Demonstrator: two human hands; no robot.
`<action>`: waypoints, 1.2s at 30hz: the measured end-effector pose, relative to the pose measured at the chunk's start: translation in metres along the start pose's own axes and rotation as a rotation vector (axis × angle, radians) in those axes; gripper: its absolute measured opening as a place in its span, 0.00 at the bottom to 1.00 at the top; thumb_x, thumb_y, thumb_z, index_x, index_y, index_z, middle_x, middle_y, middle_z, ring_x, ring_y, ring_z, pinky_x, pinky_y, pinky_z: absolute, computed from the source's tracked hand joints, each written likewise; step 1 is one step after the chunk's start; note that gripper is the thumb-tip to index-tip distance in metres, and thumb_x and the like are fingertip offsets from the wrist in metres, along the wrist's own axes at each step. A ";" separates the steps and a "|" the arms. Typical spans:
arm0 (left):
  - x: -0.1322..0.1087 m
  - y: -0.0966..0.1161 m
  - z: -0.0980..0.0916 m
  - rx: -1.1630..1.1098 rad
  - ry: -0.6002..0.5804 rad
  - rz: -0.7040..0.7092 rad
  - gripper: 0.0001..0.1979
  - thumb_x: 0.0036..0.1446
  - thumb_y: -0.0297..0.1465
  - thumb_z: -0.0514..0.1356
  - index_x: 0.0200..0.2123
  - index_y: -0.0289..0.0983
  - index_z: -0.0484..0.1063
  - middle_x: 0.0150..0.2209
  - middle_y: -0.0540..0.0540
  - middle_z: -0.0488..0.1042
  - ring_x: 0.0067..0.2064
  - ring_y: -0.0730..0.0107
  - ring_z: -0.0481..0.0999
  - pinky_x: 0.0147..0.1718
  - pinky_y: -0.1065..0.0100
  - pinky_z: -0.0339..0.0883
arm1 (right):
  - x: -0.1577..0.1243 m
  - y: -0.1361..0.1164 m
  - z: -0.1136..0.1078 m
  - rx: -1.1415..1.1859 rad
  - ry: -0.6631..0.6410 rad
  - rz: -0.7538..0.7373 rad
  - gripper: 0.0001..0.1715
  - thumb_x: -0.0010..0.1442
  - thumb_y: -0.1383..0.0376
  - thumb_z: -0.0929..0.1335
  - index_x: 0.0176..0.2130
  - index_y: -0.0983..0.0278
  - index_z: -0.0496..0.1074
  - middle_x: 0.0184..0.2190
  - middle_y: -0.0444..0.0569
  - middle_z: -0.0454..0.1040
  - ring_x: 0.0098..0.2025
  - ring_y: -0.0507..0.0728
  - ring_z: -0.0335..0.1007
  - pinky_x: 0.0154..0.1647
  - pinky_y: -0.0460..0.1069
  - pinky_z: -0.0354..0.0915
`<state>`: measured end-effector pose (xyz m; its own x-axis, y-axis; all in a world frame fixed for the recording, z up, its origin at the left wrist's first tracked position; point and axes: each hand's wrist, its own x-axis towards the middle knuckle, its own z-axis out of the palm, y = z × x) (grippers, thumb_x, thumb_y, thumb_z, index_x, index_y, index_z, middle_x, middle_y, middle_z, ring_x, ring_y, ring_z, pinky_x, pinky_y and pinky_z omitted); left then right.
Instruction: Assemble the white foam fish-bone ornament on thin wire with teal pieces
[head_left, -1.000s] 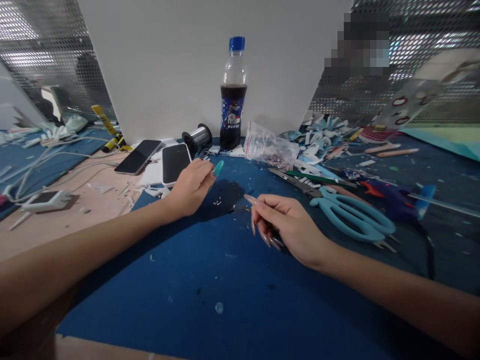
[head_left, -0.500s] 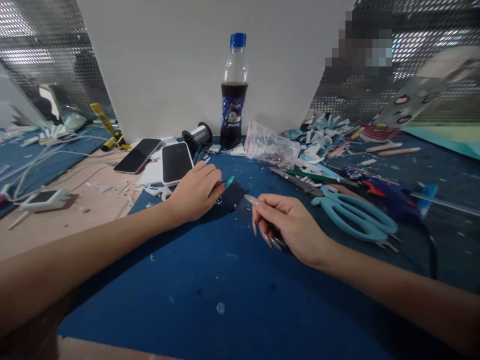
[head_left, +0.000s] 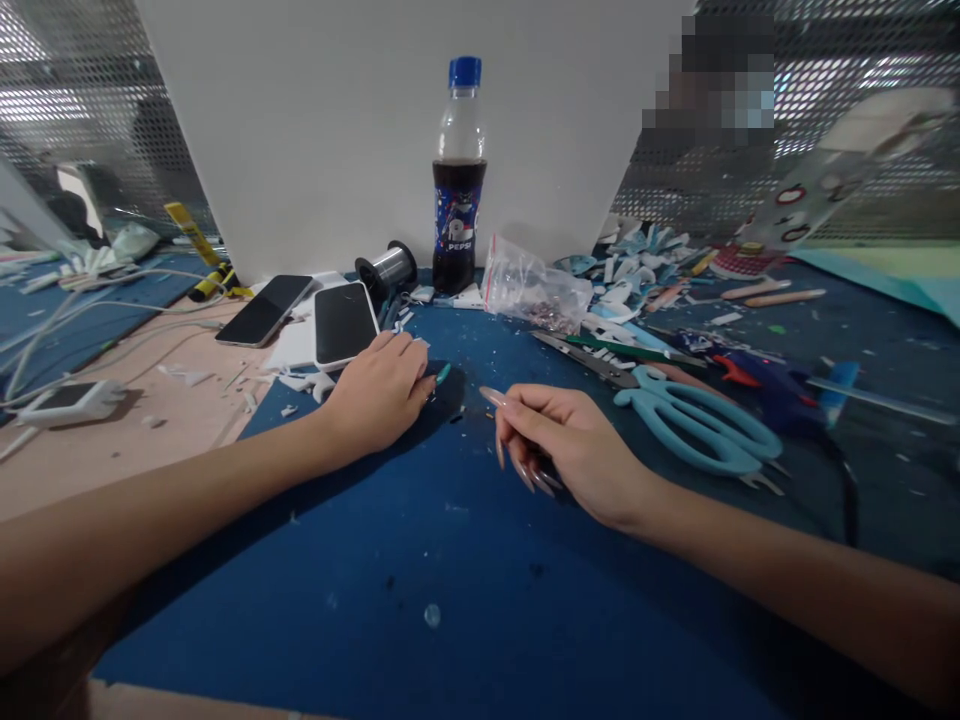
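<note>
My left hand rests knuckles up on the blue mat, its fingers curled under and mostly hidden. At its thumb shows a small teal oval; whether it is a long nail or a loose piece I cannot tell. Facing it, my right hand is closed, long-nailed thumb and index finger pinched together; anything between them is too small to make out. Tiny dark and golden bits lie on the mat between the hands. To the right of my right hand lie scissors with light blue handles.
A Pepsi bottle stands before a white board. Around it are a wire spool, two phones, a zip bag of small pieces and heaped scraps. A glue gun lies right; a charger and cables lie left.
The whole view has shifted slightly, so things appear a little further left. Both hands keep nearly the same pose; the left thumb with the teal oval sits slightly lower.
</note>
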<state>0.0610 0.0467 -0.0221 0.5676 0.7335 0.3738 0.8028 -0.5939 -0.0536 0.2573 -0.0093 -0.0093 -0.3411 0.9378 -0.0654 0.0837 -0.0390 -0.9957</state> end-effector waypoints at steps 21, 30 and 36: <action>0.002 0.003 -0.002 0.015 -0.079 0.120 0.09 0.60 0.31 0.51 0.28 0.35 0.64 0.29 0.45 0.65 0.33 0.64 0.63 0.33 0.64 0.59 | 0.000 0.000 0.000 -0.024 -0.005 -0.002 0.19 0.59 0.58 0.64 0.21 0.65 0.64 0.13 0.40 0.62 0.14 0.45 0.57 0.14 0.41 0.54; 0.002 0.001 -0.003 -0.126 -0.020 0.157 0.12 0.60 0.33 0.51 0.25 0.36 0.60 0.28 0.46 0.63 0.32 0.66 0.60 0.30 0.66 0.57 | 0.000 -0.001 0.000 -0.022 -0.005 -0.007 0.19 0.59 0.58 0.64 0.21 0.65 0.64 0.13 0.40 0.62 0.13 0.45 0.57 0.13 0.41 0.54; 0.003 0.004 -0.003 0.035 -0.064 0.275 0.12 0.62 0.31 0.47 0.28 0.35 0.64 0.29 0.44 0.65 0.32 0.64 0.60 0.32 0.64 0.56 | -0.001 -0.003 0.001 -0.024 -0.004 0.010 0.19 0.59 0.58 0.64 0.20 0.65 0.64 0.12 0.40 0.62 0.13 0.45 0.57 0.13 0.41 0.54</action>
<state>0.0655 0.0454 -0.0184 0.7743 0.5664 0.2822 0.6223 -0.7624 -0.1772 0.2559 -0.0101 -0.0064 -0.3440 0.9359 -0.0753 0.1091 -0.0399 -0.9932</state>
